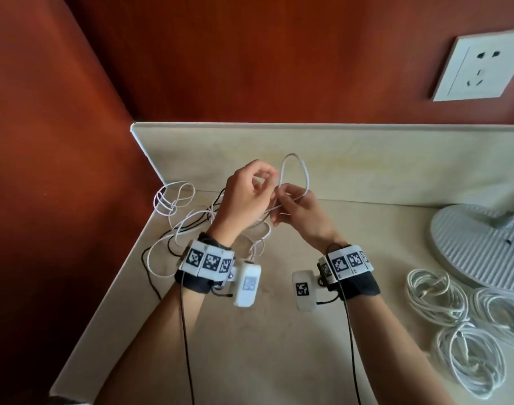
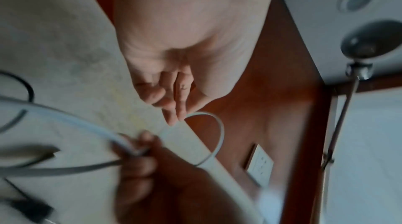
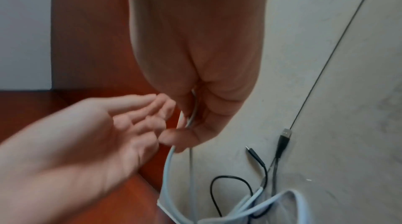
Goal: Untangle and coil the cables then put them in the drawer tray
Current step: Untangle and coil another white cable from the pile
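A white cable [image 1: 306, 176] stands up in a loop above the beige counter [image 1: 279, 331]. My right hand [image 1: 285, 197] grips its strands together at the base of the loop; the right wrist view has them running through the right hand [image 3: 189, 124]. My left hand [image 1: 258, 182] is just to the left, thumb and a fingertip pinching the same cable [image 2: 222, 133] where the loop starts. The rest of it trails down into a tangle of white cables [image 1: 174, 200] and a black cable [image 1: 144, 258] by the left corner. No drawer tray is in view.
Three coiled white cables [image 1: 437, 296] lie at the right, beside a round white ribbed lamp base [image 1: 481, 247]. A wall socket [image 1: 478, 68] sits on the red wall above. The black cable's USB plug [image 3: 282, 138] lies on the counter. Wrist-camera leads hang from both forearms.
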`<control>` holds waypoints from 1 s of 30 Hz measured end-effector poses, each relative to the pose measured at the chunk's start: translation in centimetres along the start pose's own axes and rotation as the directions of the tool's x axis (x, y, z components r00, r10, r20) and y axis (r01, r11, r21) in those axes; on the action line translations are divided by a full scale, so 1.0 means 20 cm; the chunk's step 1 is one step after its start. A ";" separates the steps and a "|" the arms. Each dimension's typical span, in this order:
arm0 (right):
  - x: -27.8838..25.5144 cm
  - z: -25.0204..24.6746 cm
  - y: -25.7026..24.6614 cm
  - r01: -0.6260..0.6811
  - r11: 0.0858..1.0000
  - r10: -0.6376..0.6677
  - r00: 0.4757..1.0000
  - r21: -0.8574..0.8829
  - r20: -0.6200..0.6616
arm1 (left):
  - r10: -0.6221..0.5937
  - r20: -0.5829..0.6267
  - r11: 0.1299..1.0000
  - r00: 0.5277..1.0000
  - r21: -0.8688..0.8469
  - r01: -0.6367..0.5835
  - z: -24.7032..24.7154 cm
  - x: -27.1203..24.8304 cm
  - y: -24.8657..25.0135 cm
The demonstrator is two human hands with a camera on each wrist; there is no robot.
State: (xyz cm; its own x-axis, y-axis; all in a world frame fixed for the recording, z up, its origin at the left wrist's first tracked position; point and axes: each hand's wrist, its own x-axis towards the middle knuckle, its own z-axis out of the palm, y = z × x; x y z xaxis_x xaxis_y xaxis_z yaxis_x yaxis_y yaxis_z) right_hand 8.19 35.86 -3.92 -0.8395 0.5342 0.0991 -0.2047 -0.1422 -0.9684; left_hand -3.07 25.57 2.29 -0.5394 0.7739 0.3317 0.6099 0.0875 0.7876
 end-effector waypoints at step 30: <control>-0.03 -0.23 -0.14 -0.158 0.932 0.019 0.921 -0.327 -0.389 | -0.119 -0.099 0.766 0.988 0.624 0.155 -0.13 0.08 -0.29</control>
State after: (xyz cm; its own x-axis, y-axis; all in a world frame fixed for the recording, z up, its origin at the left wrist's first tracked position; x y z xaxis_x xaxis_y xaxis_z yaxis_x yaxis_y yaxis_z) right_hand 11.57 39.76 -2.21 -0.5811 0.8137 -0.0164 0.1063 0.0559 -0.9928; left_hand -8.95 24.63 -0.44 -0.6633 0.6918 0.2855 0.7456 0.5783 0.3311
